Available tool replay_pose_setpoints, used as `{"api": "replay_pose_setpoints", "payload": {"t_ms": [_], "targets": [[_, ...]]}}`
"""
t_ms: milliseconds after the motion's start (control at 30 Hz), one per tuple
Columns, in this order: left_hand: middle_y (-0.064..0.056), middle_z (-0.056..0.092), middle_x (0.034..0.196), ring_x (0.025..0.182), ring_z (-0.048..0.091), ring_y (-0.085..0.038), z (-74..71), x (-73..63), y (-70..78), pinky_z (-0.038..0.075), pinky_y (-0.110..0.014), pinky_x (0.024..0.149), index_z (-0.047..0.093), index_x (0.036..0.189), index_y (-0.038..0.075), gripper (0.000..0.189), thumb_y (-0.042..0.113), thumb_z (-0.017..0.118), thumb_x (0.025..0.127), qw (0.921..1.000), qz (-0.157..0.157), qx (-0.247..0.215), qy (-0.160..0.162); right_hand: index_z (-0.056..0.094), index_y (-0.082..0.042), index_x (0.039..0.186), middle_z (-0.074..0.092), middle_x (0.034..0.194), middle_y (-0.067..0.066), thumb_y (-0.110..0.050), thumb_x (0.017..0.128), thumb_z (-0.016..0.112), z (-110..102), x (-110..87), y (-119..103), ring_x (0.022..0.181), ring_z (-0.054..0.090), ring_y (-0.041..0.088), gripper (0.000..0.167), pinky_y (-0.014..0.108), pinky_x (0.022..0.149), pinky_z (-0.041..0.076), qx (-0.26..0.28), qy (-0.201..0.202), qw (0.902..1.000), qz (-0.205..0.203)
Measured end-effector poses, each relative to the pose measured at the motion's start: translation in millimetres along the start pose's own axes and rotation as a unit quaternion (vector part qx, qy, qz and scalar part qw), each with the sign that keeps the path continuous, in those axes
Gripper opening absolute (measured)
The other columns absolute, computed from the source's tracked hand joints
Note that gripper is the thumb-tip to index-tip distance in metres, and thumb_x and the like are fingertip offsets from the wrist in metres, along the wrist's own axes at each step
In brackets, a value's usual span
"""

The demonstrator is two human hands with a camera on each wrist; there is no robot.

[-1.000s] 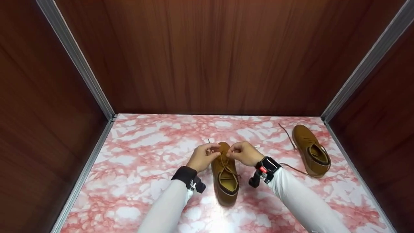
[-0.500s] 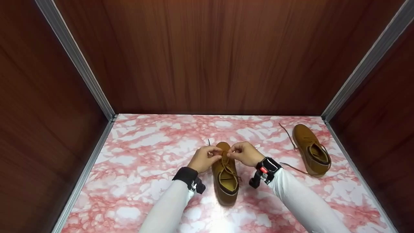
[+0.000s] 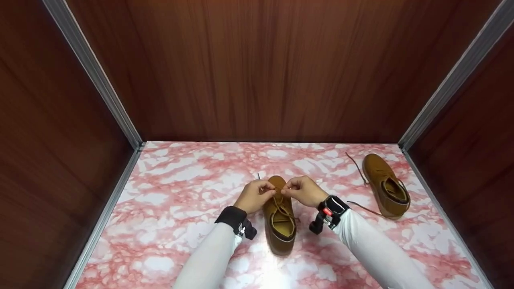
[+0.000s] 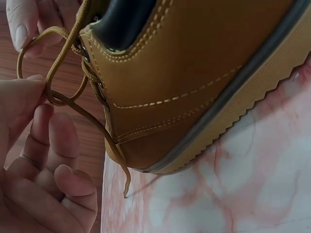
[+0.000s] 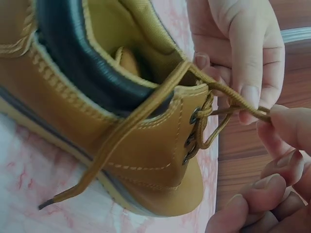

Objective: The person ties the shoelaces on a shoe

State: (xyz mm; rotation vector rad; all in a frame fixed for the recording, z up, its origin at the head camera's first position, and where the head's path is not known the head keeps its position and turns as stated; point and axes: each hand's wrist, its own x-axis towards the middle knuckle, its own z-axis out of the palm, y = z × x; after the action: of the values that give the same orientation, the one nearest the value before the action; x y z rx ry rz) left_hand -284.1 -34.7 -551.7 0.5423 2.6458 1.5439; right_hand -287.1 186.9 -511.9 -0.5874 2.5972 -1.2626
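Observation:
A tan lace-up shoe (image 3: 281, 245) with a dark padded collar stands upright on the floor, toe pointing away. On its left side, my left hand (image 3: 252, 197) pinches the brown shoelace (image 4: 83, 110) between thumb and index finger; the other fingers are loosely bent. From the right, my right hand (image 3: 307, 192) pinches the lace with thumb and index finger close to the left fingertips. In the left wrist view a small lace loop runs between the two hands. One loose end (image 5: 92, 170) hangs over the shoe's side in the right wrist view. The exact crossing under the fingertips is partly hidden.
A second tan shoe (image 3: 376, 170) stands at the right, its laces loose on the floor. The pink-and-white marbled surface (image 3: 172, 208) is bounded by dark wood panels (image 3: 257, 80) at the back and both sides, with grey metal strips in the corners.
My left hand's index finger has come down slightly, and its fingertips sit a little closer to the right hand. The right hand and both shoes have hardly moved.

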Motion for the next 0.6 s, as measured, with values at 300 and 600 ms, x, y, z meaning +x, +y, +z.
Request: {"api": "replay_pose_setpoints", "payload": {"t_ms": [300, 600], "targets": [[-0.007, 0.076, 0.100, 0.086, 0.062, -0.012, -6.1, -2.8, -2.0, 0.054, -0.027, 0.080, 0.075, 0.102, 0.009, 0.009, 0.016, 0.071, 0.099, 0.9994, -0.011, -0.030, 0.013, 0.075, -0.012, 0.086, 0.067, 0.074, -0.004, -0.025, 0.090, 0.083, 10.9, -16.2, 6.8, 0.062, 0.054, 0.002, 0.016, 0.018, 0.058, 0.045, -0.023, -0.037, 0.9989, -0.017], [-0.002, 0.069, 0.096, 0.085, 0.060, -0.010, -4.9, -5.1, -2.8, 0.053, -0.028, 0.082, 0.072, 0.102, 0.011, 0.009, 0.017, 0.066, 0.100, 0.9981, -0.046, -0.041, 0.001, 0.065, -0.010, 0.088, 0.062, 0.079, -0.003, -0.022, 0.078, 0.092, 24.5, -24.5, 6.1, 0.072, 0.056, 0.005, 0.031, 0.018, 0.064, 0.047, -0.044, -0.034, 0.9978, -0.035]]}}
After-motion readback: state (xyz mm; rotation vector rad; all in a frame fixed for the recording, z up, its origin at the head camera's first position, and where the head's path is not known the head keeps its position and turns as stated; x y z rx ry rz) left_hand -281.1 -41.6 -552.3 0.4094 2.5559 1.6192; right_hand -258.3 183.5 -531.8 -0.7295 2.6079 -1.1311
